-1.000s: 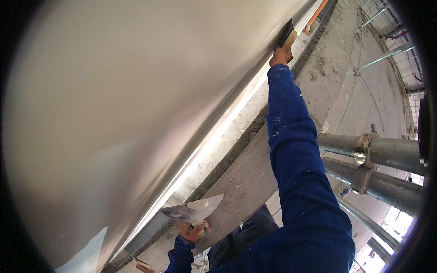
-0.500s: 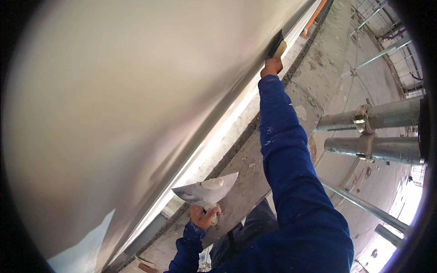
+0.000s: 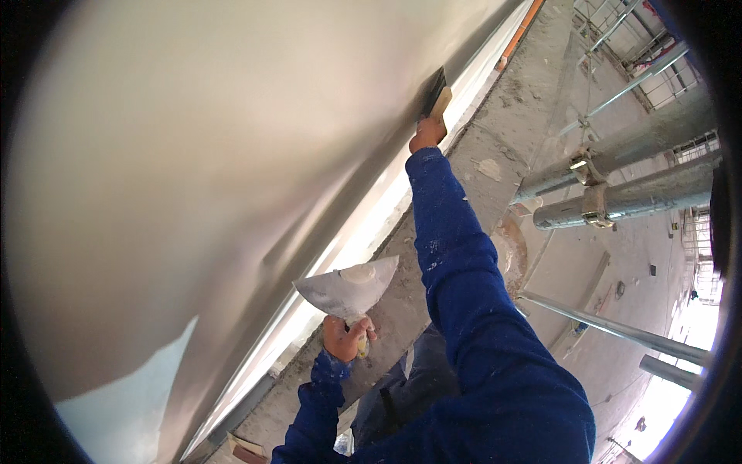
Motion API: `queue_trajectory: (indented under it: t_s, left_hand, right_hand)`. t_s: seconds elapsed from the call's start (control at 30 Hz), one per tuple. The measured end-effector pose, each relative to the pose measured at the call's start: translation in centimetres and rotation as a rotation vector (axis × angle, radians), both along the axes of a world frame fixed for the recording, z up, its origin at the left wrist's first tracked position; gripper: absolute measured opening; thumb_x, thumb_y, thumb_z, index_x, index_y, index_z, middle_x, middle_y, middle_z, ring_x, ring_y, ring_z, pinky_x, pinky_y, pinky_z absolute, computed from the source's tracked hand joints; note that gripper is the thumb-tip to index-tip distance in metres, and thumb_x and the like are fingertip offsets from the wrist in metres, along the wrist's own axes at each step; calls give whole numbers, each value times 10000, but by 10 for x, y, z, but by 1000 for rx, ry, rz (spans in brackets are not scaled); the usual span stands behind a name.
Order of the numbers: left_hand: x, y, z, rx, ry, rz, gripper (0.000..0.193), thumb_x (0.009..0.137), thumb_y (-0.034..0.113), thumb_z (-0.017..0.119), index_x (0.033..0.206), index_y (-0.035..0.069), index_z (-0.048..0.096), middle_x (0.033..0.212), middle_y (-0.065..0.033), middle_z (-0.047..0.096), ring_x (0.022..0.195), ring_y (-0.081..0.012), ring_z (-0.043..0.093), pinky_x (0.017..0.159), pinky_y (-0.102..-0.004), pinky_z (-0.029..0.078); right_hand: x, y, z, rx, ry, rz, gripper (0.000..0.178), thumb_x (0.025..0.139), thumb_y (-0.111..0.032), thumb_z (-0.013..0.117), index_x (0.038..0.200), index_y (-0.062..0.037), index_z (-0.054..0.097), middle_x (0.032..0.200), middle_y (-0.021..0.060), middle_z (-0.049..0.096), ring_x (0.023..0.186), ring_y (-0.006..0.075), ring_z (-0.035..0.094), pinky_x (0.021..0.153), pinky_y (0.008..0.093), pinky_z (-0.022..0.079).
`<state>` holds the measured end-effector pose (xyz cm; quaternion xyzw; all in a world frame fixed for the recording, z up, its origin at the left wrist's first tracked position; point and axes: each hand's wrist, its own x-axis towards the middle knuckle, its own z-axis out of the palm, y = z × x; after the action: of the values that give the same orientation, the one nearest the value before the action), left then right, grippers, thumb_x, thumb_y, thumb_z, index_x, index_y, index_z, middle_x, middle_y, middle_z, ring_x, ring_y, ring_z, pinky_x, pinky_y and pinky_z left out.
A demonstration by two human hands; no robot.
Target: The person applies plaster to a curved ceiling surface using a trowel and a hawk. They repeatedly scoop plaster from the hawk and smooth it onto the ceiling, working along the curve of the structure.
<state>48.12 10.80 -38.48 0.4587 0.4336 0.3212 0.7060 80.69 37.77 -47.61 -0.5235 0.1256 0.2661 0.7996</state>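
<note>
Left fingers [image 3: 362,328] curled round 1 scraper [image 3: 332,295] | right fingers [image 3: 423,131] wrapped round 1 trowel [image 3: 440,103]

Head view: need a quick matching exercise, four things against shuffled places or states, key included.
1. Left hand
2. Right hand
3. Orange pipe
4. Thick tubes

A. Near the picture's top edge
B. Holding a dark-bladed tool at the pale wall
C. Grey, at the picture's right
D. Holding a fan-shaped scraper bearing a pale lump

Pairs: 1-D, 2-B, 3-A, 4-C

Wide grey scraper [image 3: 336,295] bears pale paste [image 3: 358,273]; dark-bladed, light-handled trowel [image 3: 440,104] against wall [image 3: 232,155]
</note>
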Motion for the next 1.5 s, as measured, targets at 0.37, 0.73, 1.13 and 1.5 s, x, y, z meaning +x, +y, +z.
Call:
queue_trajectory:
  t_s: [0.37, 0.73, 1.13, 1.5]
  left_hand:
    - [1, -1, 3, 60, -61, -6, 316, 777, 280, 589, 716, -27, 548, 552, -84, 539, 465, -181, 552, 441, -294, 447]
    - [-2, -3, 2, 28, -163, -63, 322, 796, 292, 580, 800, -25, 526, 608, -94, 537, 457, -179, 536, 433, -292, 435]
    - [-2, -8, 126, -17, -298, -492, 253, 822, 218, 529, 773, -30, 518, 624, -73, 511, 449, -136, 500, 415, -253, 402]
    - [3, -3, 202, 49, -457, -657, 281, 792, 201, 574, 912, -40, 491, 663, -70, 502, 480, -138, 500, 428, -248, 409]
  right_hand:
    - [-37, -66, 51, 131, -223, 82, 167, 711, 40, 543, 873, 2, 527, 793, 60, 521, 724, 162, 483, 658, 279, 370]
    - [-60, -239, 180, 376, -235, 206, 302, 745, -18, 552, 1039, -11, 480, 987, 69, 510, 915, 200, 482, 821, 324, 356]
    - [-101, -386, 230, 496, -202, 618, 341, 687, 62, 556, 1020, -12, 544, 981, 67, 563, 924, 205, 520, 794, 321, 425]
    - [-80, -390, 288, 3, -1191, 933, 283, 645, -8, 616, 927, -6, 617, 946, 143, 611, 896, 251, 565, 800, 329, 429]
